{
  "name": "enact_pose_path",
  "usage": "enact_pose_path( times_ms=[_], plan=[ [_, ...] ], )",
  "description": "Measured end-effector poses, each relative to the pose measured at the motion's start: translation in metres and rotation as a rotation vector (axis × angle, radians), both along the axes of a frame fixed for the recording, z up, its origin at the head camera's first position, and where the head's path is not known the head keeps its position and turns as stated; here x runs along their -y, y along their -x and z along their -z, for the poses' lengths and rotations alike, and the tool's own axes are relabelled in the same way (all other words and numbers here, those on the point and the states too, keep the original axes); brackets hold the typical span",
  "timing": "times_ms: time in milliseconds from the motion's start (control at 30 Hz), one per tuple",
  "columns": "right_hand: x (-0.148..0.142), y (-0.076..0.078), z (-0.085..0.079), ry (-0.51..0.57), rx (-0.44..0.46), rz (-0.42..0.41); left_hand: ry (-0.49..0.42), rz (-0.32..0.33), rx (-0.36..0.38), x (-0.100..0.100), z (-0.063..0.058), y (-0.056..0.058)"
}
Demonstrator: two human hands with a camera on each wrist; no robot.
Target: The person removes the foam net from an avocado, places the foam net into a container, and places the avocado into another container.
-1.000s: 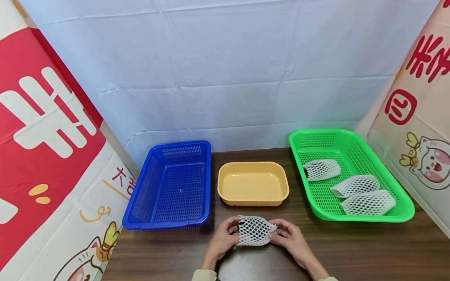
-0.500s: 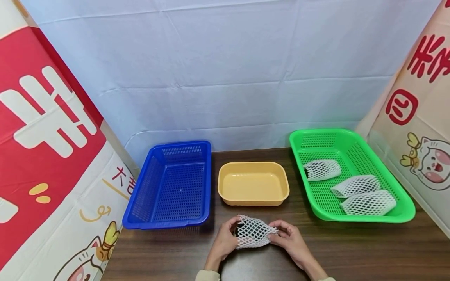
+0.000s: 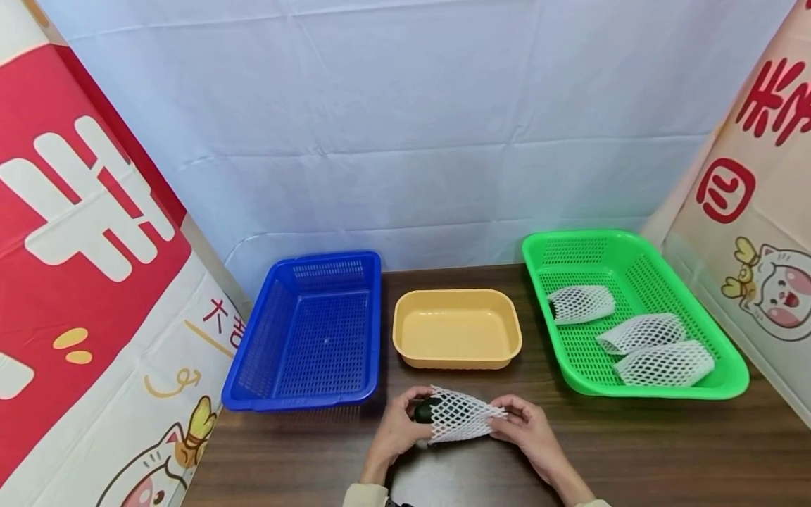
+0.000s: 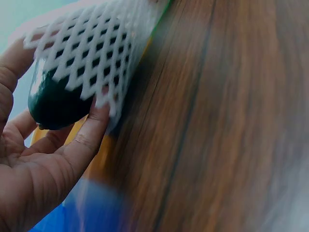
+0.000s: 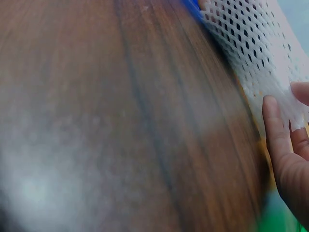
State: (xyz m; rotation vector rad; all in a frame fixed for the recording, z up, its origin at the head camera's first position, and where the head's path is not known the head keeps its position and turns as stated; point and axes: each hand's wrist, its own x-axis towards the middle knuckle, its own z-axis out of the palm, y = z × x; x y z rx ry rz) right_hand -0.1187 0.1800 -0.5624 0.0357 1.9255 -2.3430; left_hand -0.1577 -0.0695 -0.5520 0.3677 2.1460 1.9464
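Between the two hands, a white foam net sleeve (image 3: 465, 415) covers most of a glossy dark green fruit or vegetable (image 4: 58, 99), whose exact kind I cannot tell. Its rounded end sticks out of the sleeve's left opening. My left hand (image 3: 398, 424) pinches the sleeve's rim at that opening, thumb and fingers on opposite sides of the dark end. At the other side, the gathered end of the net is pinched between thumb and fingers of my right hand (image 3: 522, 431). In the right wrist view the netting (image 5: 251, 43) runs stretched away from the fingers.
A yellow tray (image 3: 456, 362) stands just beyond the hands. To its left is a blue perforated basket (image 3: 300, 403). The green basket (image 3: 640, 391) at the right holds several net-wrapped items (image 3: 664, 365). Brown wooden tabletop (image 3: 285, 458) lies beneath everything.
More of the dark green end now shows at the sleeve's left opening. The left fingers have spread around it, and the gathered net end has shifted slightly right with the right hand.
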Motion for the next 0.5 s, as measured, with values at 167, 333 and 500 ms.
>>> enact_pose_path(
  times_ms=[167,333,500],
  plan=[
    [-0.0034,-0.0007,-0.0005,-0.006,0.02,0.043,0.014,-0.012,0.015,0.0088,-0.0005,0.0019],
    [-0.0046,-0.0013,-0.002,-0.022,0.02,0.017,0.014,-0.009,0.043,0.0113,-0.0011,0.0021],
    [-0.006,-0.0017,-0.0052,-0.011,-0.091,-0.083,0.041,0.004,0.025,0.0112,0.0006,0.0028]
  ],
)
